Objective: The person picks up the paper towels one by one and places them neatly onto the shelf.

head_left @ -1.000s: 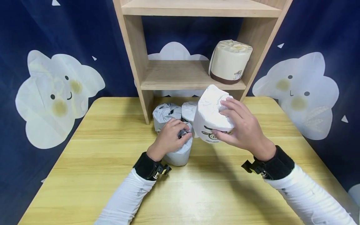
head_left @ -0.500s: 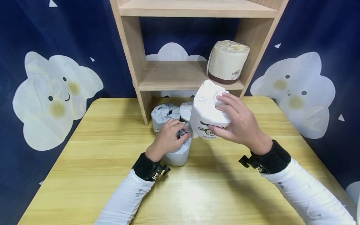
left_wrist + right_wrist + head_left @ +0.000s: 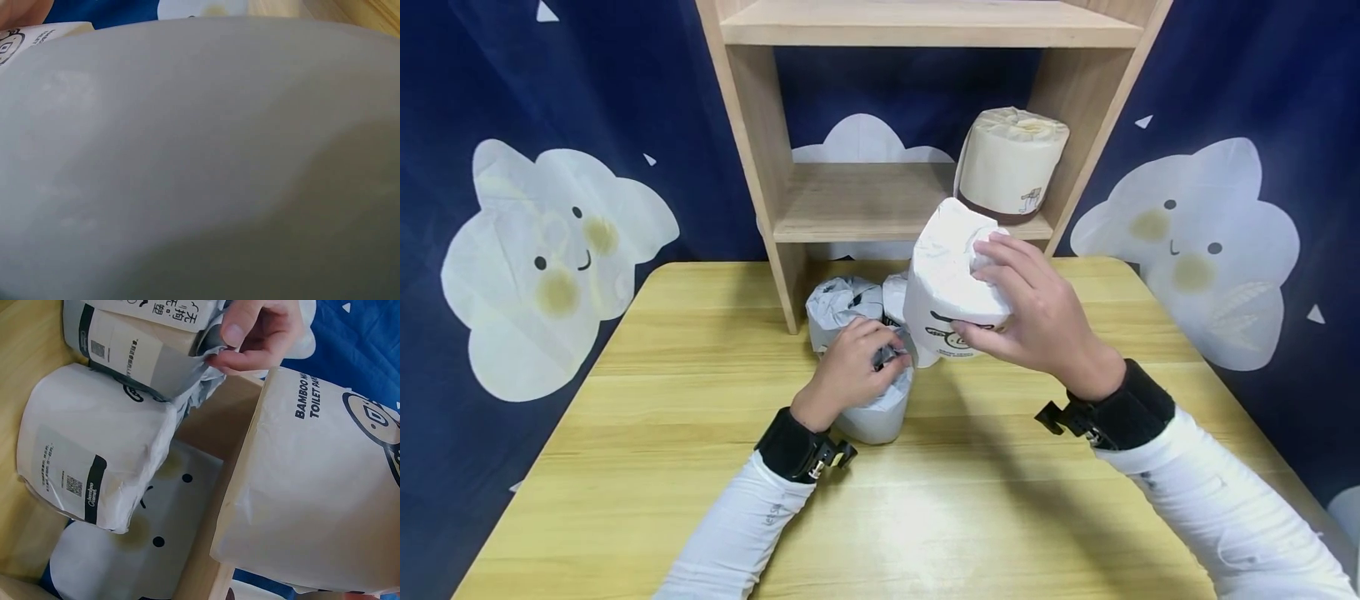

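In the head view my right hand [image 3: 1011, 304] grips a white wrapped toilet roll [image 3: 947, 279] by its top and side, held in the air in front of the lower shelf. The right wrist view shows that roll [image 3: 319, 487] close up, printed "BAMBOO TOILET PAPER". My left hand [image 3: 872, 354] pinches the twisted top wrapper of a second wrapped roll [image 3: 880, 417] that stands on the table. That hand [image 3: 256, 331] also shows in the right wrist view, pinching the wrapper of its roll [image 3: 144, 359]. The roll's wrapper [image 3: 200, 162] fills the left wrist view.
Two more wrapped rolls [image 3: 842, 302] [image 3: 895, 293] stand behind the gripped one, under the wooden shelf unit [image 3: 850, 204]. A beige roll [image 3: 1011, 162] stands at the right of the lower shelf. The yellow wooden table [image 3: 700, 500] stands against a dark blue cloud-print backdrop.
My right hand has carried its roll a little up and to the left, closer to the shelf. The left hand has stayed on its roll.
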Motion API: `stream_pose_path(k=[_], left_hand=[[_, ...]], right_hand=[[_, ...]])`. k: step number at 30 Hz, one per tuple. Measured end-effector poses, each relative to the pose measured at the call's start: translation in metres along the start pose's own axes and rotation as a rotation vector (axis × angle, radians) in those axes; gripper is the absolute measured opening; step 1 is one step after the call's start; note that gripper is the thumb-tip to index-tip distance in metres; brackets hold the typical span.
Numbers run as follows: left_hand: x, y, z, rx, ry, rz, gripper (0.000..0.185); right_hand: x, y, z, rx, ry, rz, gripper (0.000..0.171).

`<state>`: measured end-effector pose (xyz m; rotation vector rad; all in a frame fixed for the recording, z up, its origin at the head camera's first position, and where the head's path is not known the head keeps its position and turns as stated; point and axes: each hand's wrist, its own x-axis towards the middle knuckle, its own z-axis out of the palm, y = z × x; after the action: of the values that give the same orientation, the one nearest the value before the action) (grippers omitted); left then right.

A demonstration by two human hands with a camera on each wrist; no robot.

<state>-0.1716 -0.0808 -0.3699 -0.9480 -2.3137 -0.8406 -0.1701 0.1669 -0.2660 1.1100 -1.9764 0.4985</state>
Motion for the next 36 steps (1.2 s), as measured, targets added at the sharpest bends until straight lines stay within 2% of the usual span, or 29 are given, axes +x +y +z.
stream_pose_path(k=[11, 23, 31, 36], left_hand=[[0.000, -0.001, 0.002, -0.017, 0.008, 0.005, 0.014], [0.000, -0.002, 0.001, -0.021, 0.018, 0.024, 0.014], [-0.001, -0.003, 0.003, -0.021, 0.032, 0.031, 0.014], [0.000, -0.003, 0.003, -0.027, 0.022, 0.021, 0.013]], right_hand=[[0.009, 0.003, 0.000, -0.020, -0.018, -0.008, 0.062], [0.020, 0.006, 0.004, 0.014, 0.043, -0.017, 0.060], [0.024, 0.011, 0.005, -0.017, 0.007, -0.014, 0.061], [0.027, 0.014, 0.008, -0.004, 0.032, -0.024, 0.060]])
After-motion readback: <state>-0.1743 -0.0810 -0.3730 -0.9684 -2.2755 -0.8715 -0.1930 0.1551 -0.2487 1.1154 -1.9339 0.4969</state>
